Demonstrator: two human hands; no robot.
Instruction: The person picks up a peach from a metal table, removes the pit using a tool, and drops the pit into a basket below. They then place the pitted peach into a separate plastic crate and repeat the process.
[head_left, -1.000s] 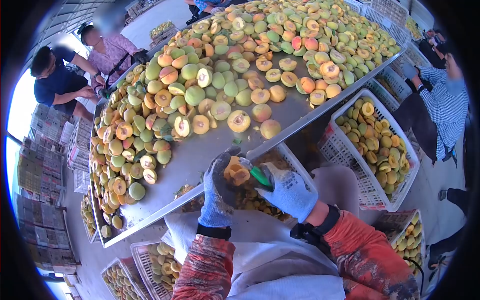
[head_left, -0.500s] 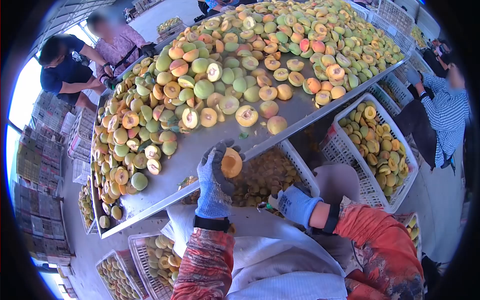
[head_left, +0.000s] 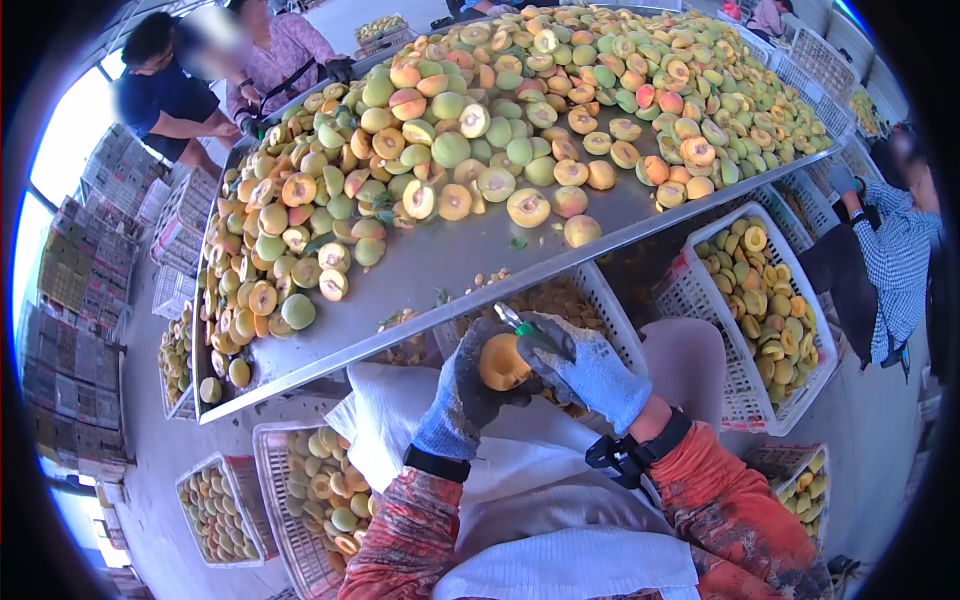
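Gloved in blue and dark grey, my left hand (head_left: pixel 462 388) is closed around a peach half (head_left: pixel 503 362) whose orange cut face with a hollow is turned up. My right hand (head_left: pixel 592 372), in a matching glove, grips a small green-handled tool (head_left: pixel 527 330) with a short metal tip. The tip points up and to the left, just above the fruit. Right fingertips meet the peach half at its right side; the exact contact is partly hidden. Both hands are above my lap, just in front of the metal table (head_left: pixel 420 265), where many whole and halved peaches (head_left: pixel 450 150) are heaped.
Below the table edge stands a white crate (head_left: pixel 610 310) holding small pieces. Another peach-filled crate (head_left: pixel 765 310) is on the right, and more crates (head_left: pixel 300 500) stand at lower left. Two people (head_left: pixel 175 95) work at the far left; a person in a checked sleeve (head_left: pixel 895 270) sits right.
My left hand has brought the peach half down and slightly right, toward my lap. My right hand has risen to meet it, lifting the green-handled tool. The head view has shifted a little.
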